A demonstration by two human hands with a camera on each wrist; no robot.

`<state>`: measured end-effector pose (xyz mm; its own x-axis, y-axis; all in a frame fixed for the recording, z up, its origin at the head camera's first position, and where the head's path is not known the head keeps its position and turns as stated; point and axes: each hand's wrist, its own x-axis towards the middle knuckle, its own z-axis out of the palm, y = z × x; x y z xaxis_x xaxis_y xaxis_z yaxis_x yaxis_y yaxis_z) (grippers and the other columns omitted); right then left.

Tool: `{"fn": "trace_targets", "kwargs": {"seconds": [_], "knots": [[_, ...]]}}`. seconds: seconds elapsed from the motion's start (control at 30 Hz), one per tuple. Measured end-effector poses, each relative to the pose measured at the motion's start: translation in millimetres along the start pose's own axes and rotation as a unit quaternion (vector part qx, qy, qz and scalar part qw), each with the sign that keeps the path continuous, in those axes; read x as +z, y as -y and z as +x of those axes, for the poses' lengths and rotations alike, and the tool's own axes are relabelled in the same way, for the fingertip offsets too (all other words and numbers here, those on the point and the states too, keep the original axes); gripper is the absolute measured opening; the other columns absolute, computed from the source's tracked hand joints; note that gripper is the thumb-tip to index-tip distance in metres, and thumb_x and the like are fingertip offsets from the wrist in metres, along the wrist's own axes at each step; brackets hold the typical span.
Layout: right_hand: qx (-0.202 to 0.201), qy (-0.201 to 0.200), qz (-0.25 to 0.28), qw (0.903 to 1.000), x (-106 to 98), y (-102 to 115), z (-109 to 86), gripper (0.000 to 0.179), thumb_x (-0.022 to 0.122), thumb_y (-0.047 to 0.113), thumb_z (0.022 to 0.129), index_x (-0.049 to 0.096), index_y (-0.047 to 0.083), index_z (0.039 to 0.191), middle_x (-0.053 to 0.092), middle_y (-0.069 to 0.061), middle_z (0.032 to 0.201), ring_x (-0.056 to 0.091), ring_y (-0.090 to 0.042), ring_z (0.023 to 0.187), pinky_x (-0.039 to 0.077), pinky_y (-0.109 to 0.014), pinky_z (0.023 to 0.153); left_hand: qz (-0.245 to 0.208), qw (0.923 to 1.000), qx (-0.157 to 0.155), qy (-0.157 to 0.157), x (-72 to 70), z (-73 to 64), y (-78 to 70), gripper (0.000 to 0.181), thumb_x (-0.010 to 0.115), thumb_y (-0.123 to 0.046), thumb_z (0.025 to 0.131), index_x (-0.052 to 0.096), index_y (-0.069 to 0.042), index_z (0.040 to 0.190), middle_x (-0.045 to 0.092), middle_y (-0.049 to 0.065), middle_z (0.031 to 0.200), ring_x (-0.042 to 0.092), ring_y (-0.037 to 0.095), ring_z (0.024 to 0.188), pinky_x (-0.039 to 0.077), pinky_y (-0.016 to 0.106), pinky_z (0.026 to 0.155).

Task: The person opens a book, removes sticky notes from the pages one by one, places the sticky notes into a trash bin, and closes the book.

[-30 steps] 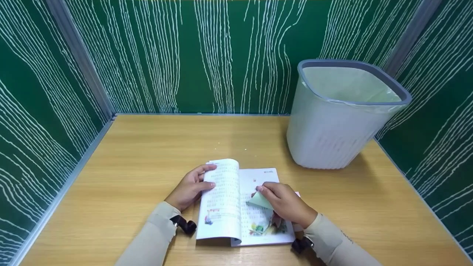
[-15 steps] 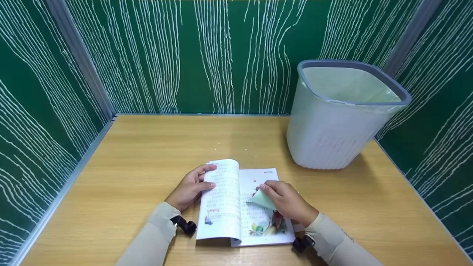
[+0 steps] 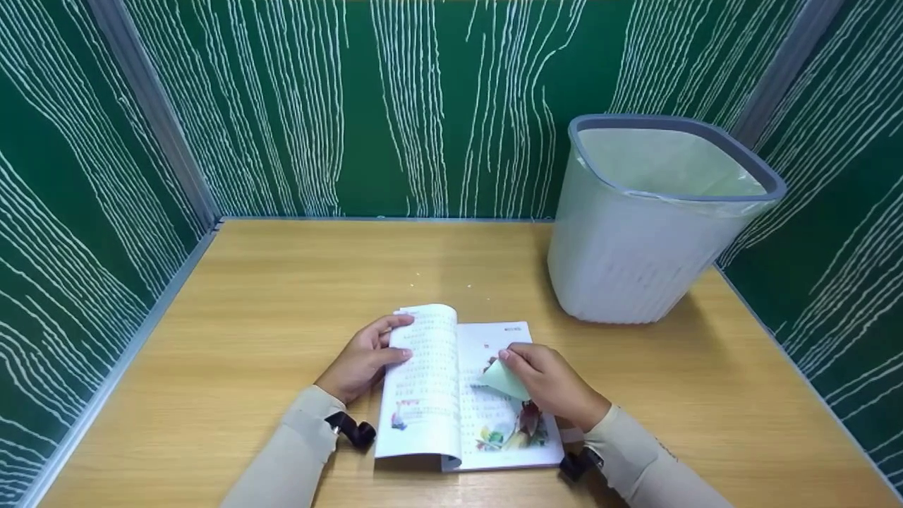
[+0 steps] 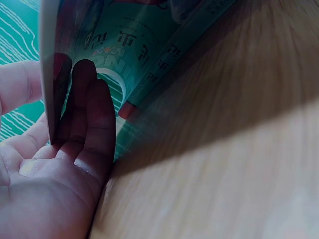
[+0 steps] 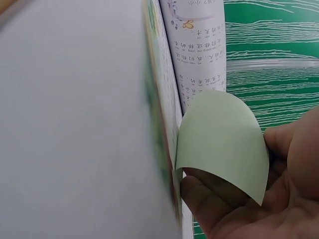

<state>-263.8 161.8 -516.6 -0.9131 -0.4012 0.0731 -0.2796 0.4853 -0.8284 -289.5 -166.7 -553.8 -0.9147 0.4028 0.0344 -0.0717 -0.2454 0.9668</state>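
My right fingers (image 3: 528, 351) pinch a curled green paper (image 3: 508, 383) over the right half of the open book (image 3: 427, 381) on the surface (image 3: 296, 289); my left fingers (image 3: 384, 323) clasp its left edge.

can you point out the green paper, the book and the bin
Green paper (image 5: 224, 137), right wrist view: middle of its curved face.
Book (image 3: 432, 388), head view: its left page.
Bin (image 3: 631, 250), head view: its front wall.
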Motion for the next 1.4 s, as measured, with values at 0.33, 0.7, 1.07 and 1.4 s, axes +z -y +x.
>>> {"fn": "trace_targets", "kwargs": {"seconds": [0.33,0.7,1.07,1.4], "knots": [[0.021,-0.001,0.029,0.9994,-2.0,0.4,2.5,0.035,0.05,0.03,0.11,0.058,0.01,0.082,0.041,0.002,0.071,0.044,-0.012,0.068,0.035,-0.022,0.06,0.001,1.0,-0.003,-0.005,1.2,0.3,-1.7,0.063,0.07,0.002,0.093,0.044,-0.004,0.149,0.058,0.019,0.14,0.069,0.029,0.116,0.062,0.037,0.089],[0.05,0.007,0.07,0.9962,-7.2,-4.7,3.2,0.035,0.05,0.035,0.11,0.063,0.007,0.092,0.055,-0.005,0.083,0.054,-0.019,0.079,0.044,-0.026,0.066,0.009,0.9999,-0.005,-0.011,1.7,-0.5,-0.6,0.063,0.069,0.003,0.093,0.043,-0.003,0.15,0.056,0.019,0.142,0.067,0.027,0.118,0.062,0.036,0.091],[0.064,-0.02,0.151,0.9863,-9.5,-7.6,4.5,0.039,0.051,0.036,0.109,0.065,0.003,0.096,0.066,-0.009,0.089,0.062,-0.019,0.076,0.056,-0.029,0.065,0.009,0.9999,-0.003,-0.003,3.8,0.0,-4.1,0.062,0.067,0.005,0.093,0.042,-0.003,0.15,0.055,0.02,0.143,0.069,0.027,0.115,0.062,0.037,0.089],[0.135,-0.051,0.21,0.967,-12.6,-6.8,3.3,0.043,0.052,0.042,0.107,0.066,0.004,0.12,0.066,-0.011,0.107,0.064,-0.023,0.094,0.057,-0.035,0.078,0.009,0.9999,-0.002,-0.007,2.5,-0.2,-3.2,0.063,0.068,0.006,0.092,0.043,-0.002,0.149,0.055,0.02,0.143,0.067,0.027,0.117,0.062,0.037,0.09]]}}
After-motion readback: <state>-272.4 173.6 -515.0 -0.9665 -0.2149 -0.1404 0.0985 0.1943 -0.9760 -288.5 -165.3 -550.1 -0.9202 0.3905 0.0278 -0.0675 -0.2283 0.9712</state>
